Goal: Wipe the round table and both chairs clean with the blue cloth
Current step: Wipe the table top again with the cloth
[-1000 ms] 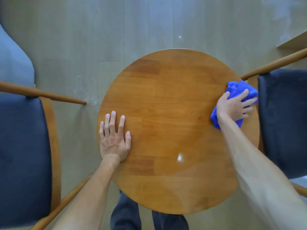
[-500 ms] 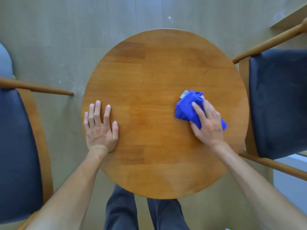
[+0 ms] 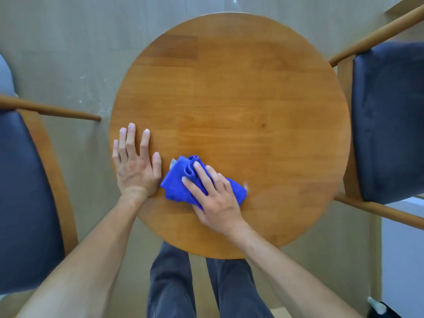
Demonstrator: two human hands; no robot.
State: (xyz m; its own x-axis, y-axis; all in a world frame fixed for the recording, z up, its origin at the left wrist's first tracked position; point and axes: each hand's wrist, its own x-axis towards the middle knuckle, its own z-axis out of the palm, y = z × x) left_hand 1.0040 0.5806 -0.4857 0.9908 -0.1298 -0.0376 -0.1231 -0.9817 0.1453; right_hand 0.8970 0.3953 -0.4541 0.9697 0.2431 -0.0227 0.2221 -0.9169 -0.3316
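The round wooden table (image 3: 241, 88) fills the middle of the head view. A bunched blue cloth (image 3: 176, 184) lies on its near left part. My right hand (image 3: 213, 196) presses flat on the cloth with straight fingers. My left hand (image 3: 135, 164) rests flat on the table at its left edge, just left of the cloth and touching it. One chair with a dark blue seat (image 3: 25, 198) stands to the left. A second chair (image 3: 387, 120) stands to the right.
Wooden armrests (image 3: 52, 111) of the left chair and the right chair's rails (image 3: 376, 31) reach toward the table. My legs in dark trousers (image 3: 202, 285) stand at the table's near edge. Pale wooden floor (image 3: 68, 42) surrounds everything.
My right hand has swept the cloth from the table's right edge across to the near left, ending beside my left hand. My left hand has stayed flat at the left edge.
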